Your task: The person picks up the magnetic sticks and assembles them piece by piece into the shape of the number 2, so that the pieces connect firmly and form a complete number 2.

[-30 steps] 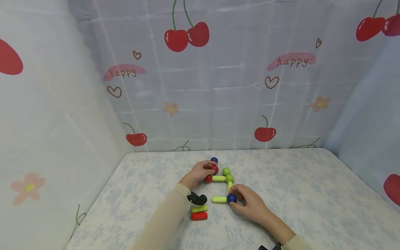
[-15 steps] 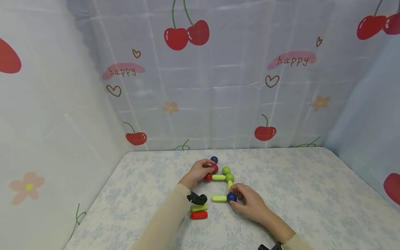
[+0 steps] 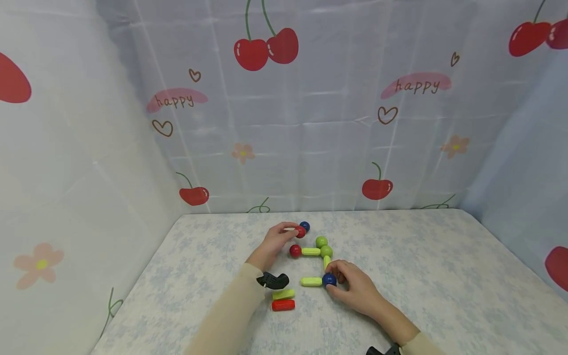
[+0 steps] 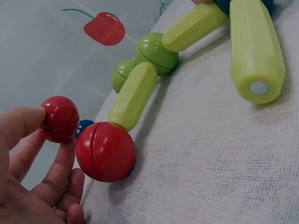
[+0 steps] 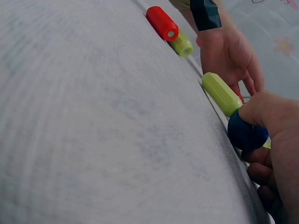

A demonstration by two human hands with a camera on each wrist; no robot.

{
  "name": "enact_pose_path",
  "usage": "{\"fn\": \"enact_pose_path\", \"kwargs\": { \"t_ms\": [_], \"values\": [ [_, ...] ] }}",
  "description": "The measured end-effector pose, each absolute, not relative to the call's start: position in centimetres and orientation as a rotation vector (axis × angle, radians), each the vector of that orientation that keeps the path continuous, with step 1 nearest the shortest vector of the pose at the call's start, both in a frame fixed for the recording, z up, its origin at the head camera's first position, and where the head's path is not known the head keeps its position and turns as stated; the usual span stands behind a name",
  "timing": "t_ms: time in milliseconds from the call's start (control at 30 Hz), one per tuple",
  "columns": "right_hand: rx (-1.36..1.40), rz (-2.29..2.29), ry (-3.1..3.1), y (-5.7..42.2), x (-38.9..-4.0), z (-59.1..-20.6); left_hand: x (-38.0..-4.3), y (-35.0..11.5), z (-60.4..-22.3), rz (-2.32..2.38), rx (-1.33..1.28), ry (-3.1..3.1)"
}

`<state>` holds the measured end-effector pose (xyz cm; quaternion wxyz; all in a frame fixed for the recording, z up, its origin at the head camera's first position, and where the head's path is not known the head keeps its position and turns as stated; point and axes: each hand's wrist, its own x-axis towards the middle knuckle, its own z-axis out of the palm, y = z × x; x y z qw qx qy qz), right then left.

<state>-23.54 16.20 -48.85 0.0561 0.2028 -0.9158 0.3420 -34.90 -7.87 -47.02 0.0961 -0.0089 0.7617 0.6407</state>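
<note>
My left hand point(image 3: 276, 241) pinches a red ball point(image 4: 60, 119) between thumb and fingers, close to a loose blue ball point(image 3: 304, 227) at the back. A second red ball point(image 4: 105, 152) sits on one end of a yellow-green magnetic rod point(image 4: 135, 95). That rod's other end meets a green ball point(image 3: 326, 252), from which another rod point(image 3: 327, 262) leads toward my right hand point(image 3: 355, 288). There my right thumb and fingers grip a blue ball point(image 5: 246, 130). From this ball a further yellow-green rod point(image 3: 311, 282) points left, its free end showing a metal disc in the left wrist view.
Another green ball point(image 3: 321, 242) touches the joined green one from behind. Nearer the person, a loose yellow-green rod point(image 3: 284, 294) and a red rod point(image 3: 283, 305) lie side by side. A cherry-print curtain point(image 3: 310, 123) stands behind the table point(image 3: 426, 266).
My left hand has drawn the pinched red ball back and left, away from the joined red ball, next to the loose blue ball. The right hand has stayed on its blue ball.
</note>
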Motion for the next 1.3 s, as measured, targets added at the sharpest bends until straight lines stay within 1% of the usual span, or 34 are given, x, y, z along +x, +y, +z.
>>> {"fn": "enact_pose_path", "kwargs": {
  "t_ms": [167, 400, 667, 867, 1000, 1133, 1300],
  "values": [
    [0.631, 1.035, -2.767, 16.2, -23.5, -49.1, -34.1, -9.0, -46.7, 2.056, -0.085, 2.178],
    [0.628, 1.031, -2.756, 16.3, -23.4, -49.1, -31.7, -10.5, -46.6, 2.208, -0.064, 2.052],
    [0.604, 1.024, -2.771, 16.3, -23.5, -48.9, -28.9, -11.0, -46.6, 2.071, -0.031, 2.205],
    [0.576, 1.006, -2.791, 16.2, -23.6, -48.7, -26.7, -11.0, -46.9, 1.888, 0.150, 2.355],
    [0.569, 1.006, -2.792, 16.1, -23.6, -48.8, -25.8, -11.3, -47.9, 1.788, 0.263, 2.418],
    [0.588, 1.031, -2.792, 16.0, -23.6, -48.9, -25.3, -11.6, -49.0, 1.718, 0.320, 2.464],
    [0.582, 1.037, -2.778, 16.0, -23.7, -48.9, -25.2, -11.7, -49.0, 1.653, 0.446, 2.506]
  ]
}}
